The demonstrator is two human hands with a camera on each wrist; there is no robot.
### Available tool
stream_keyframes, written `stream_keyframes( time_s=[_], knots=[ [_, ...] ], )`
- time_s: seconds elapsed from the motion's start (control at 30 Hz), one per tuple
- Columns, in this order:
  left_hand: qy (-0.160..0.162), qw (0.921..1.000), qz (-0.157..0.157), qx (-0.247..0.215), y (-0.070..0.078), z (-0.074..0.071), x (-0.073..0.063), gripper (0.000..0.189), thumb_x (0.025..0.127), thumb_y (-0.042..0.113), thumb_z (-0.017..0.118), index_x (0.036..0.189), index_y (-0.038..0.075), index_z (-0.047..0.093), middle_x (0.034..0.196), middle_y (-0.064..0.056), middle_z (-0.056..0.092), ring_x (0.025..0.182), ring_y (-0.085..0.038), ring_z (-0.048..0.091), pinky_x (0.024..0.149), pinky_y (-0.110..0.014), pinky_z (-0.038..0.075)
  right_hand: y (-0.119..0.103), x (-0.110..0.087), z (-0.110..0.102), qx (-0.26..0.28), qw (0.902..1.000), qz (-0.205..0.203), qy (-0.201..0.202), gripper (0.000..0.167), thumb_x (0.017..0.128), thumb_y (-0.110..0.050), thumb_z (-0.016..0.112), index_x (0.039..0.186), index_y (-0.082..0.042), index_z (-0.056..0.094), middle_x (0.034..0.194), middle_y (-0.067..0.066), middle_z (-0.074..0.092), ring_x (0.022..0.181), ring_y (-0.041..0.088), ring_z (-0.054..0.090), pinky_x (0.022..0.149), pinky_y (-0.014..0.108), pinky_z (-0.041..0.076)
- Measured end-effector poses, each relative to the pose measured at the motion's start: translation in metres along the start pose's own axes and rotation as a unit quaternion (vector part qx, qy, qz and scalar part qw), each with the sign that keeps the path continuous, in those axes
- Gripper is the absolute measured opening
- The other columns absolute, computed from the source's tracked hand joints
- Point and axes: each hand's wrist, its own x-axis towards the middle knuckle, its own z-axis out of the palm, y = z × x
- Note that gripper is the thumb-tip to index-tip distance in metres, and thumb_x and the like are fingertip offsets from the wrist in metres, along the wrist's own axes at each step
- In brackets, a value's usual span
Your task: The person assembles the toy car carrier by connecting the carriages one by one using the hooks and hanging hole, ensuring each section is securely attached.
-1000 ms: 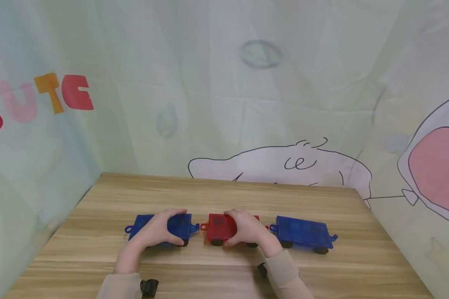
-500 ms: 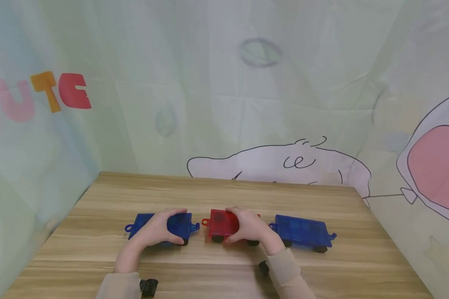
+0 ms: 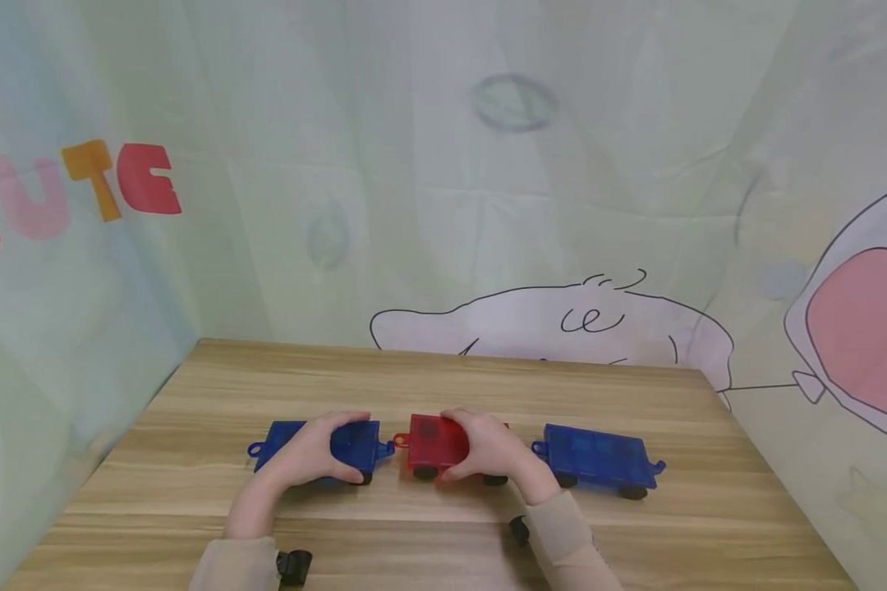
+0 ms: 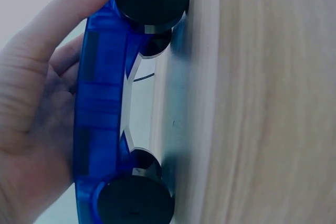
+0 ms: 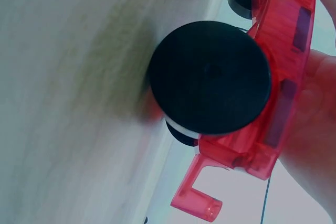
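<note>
Three flat, see-through toy train cars stand in a row in the head view. My left hand (image 3: 310, 453) grips the left blue car (image 4: 100, 98) across its top, thumb on the near side. My right hand (image 3: 490, 447) grips the red car (image 3: 429, 439) in the middle, thumb on the near side and fingers over the far edge. The red car's left ring (image 3: 402, 441) overlaps the blue car's hook (image 3: 386, 450) in this view. In the right wrist view, the red car's hook (image 5: 195, 203) points away past a black wheel (image 5: 210, 77).
The other blue car (image 3: 599, 458) stands to the right, slightly angled, its ring close beside my right wrist. All this is on a wood-grain table (image 3: 443, 533). A printed curtain (image 3: 414, 164) surrounds the table's back and sides.
The red car has risen a little in my right hand, shifted right, then come back left until its ring overlaps the blue hook. My left hand and both blue cars have stayed put.
</note>
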Motion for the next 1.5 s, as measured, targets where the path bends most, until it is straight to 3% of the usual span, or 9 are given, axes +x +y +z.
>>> stream_keyframes(
  time_s=[0.4, 1.1, 1.5],
  knots=[
    [0.001, 1.0000, -0.002, 0.000, 0.0017, 0.0017, 0.0001, 0.085, 0.068, 0.028, 0.089, 0.140, 0.002, 0.050, 0.143, -0.022, 0.050, 0.135, -0.047, 0.040, 0.107, -0.065, 0.034, -0.0016, 0.0021, 0.0039, 0.006, 0.9999, -0.016, -0.002, 0.086, 0.069, -0.038, 0.086, 0.140, -0.005, 0.050, 0.134, 0.008, 0.059, 0.114, 0.021, 0.058, 0.093, 0.038, 0.054],
    [0.001, 0.9998, 0.016, 0.009, -0.0002, 0.0019, 0.0008, 0.084, 0.069, 0.029, 0.089, 0.138, 0.001, 0.051, 0.142, -0.022, 0.052, 0.134, -0.046, 0.042, 0.107, -0.063, 0.035, -0.0064, 0.0034, 0.0037, -0.001, 0.9999, 0.001, -0.016, 0.084, 0.070, -0.037, 0.086, 0.141, -0.009, 0.050, 0.135, 0.005, 0.058, 0.116, 0.020, 0.055, 0.090, 0.036, 0.055],
    [-0.001, 1.0000, 0.007, 0.006, 0.0024, 0.0017, -0.0008, 0.085, 0.069, 0.028, 0.089, 0.139, 0.000, 0.050, 0.142, -0.023, 0.051, 0.135, -0.047, 0.041, 0.107, -0.064, 0.035, -0.0079, 0.0033, 0.0060, -0.016, 0.9997, 0.005, -0.020, 0.086, 0.070, -0.038, 0.086, 0.142, -0.008, 0.049, 0.136, 0.006, 0.057, 0.116, 0.020, 0.055, 0.092, 0.037, 0.054]
  ],
)
